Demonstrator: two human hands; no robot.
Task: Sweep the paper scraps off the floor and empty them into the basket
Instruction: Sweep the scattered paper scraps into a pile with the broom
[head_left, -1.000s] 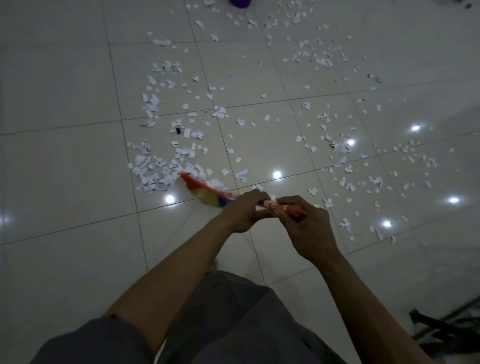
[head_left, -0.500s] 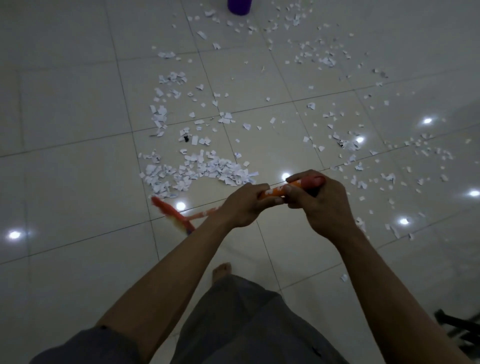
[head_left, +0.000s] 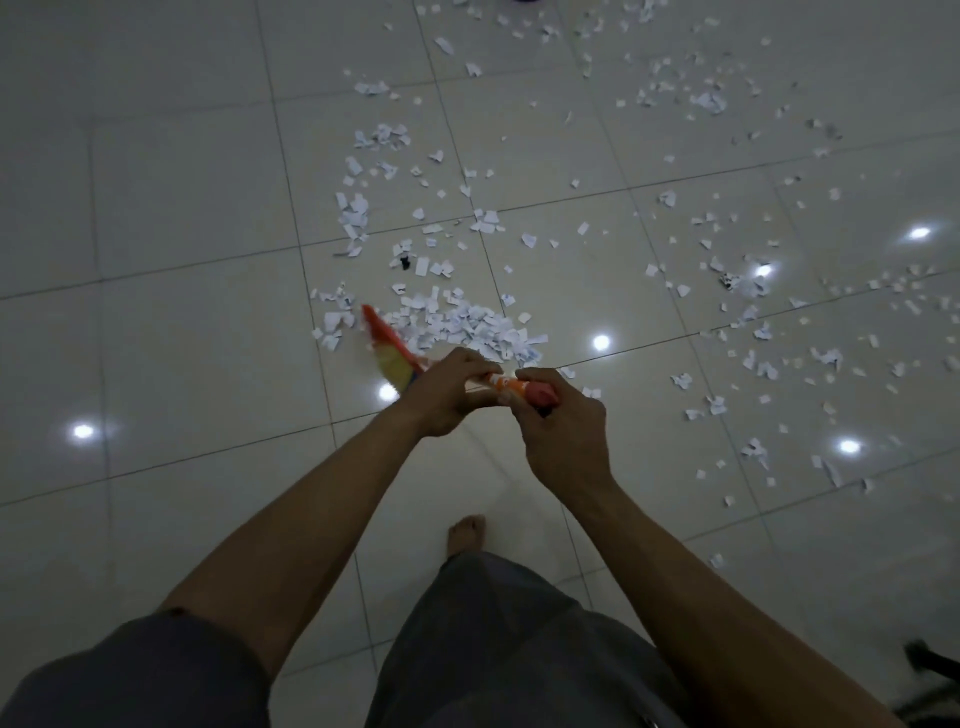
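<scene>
My left hand (head_left: 445, 397) and right hand (head_left: 565, 434) both wrap tightly round the broom handle (head_left: 506, 385), left ahead, for leverage. Just beyond that grip the bristles (head_left: 392, 359) meet the heaped paper scraps (head_left: 483, 327), angled, I judge, to gather them.

The broom (head_left: 390, 353) has an orange handle and a fan-shaped head with orange, yellow and blue bristles. It slants down to the left, with its head low at the tiled floor (head_left: 182, 218), touching the left end of a dense pile of white paper scraps (head_left: 470, 327). Many more scraps lie loosely scattered over the tiles farther away and to the right.
</scene>
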